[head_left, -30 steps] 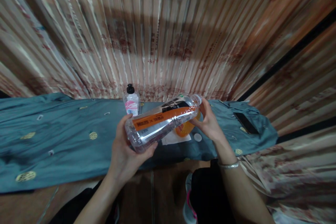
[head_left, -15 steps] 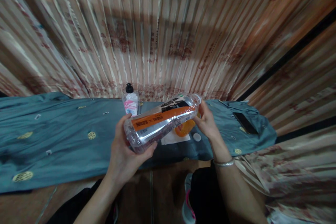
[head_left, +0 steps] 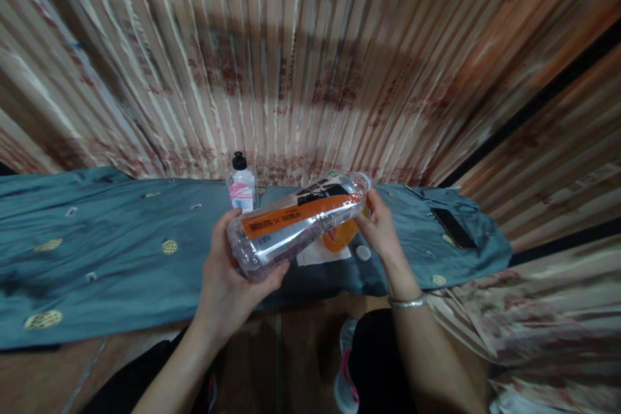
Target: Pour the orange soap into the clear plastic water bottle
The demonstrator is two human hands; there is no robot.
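Observation:
A clear plastic bottle (head_left: 295, 223) with an orange, black and silver label is held tilted above the cloth, its neck toward the upper right. My left hand (head_left: 230, 275) wraps around its base end. At the neck end, my right hand (head_left: 381, 223) grips the bottle, with some fingers hidden behind it. Below the neck, an orange object (head_left: 339, 237) sits partly covered by the bottle and my right hand. Under that lies a white paper (head_left: 317, 255). A small white disc, perhaps a cap (head_left: 363, 253), rests just right of the paper.
A clear bottle with a black top and pink label (head_left: 241, 184) stands behind my left hand. A dark phone (head_left: 453, 228) lies at the right on the green patterned cloth (head_left: 130, 239). A pleated curtain (head_left: 291, 77) hangs behind the covered surface.
Both hands keep their hold on the bottle, which has hardly moved. My right wrist has shifted slightly left.

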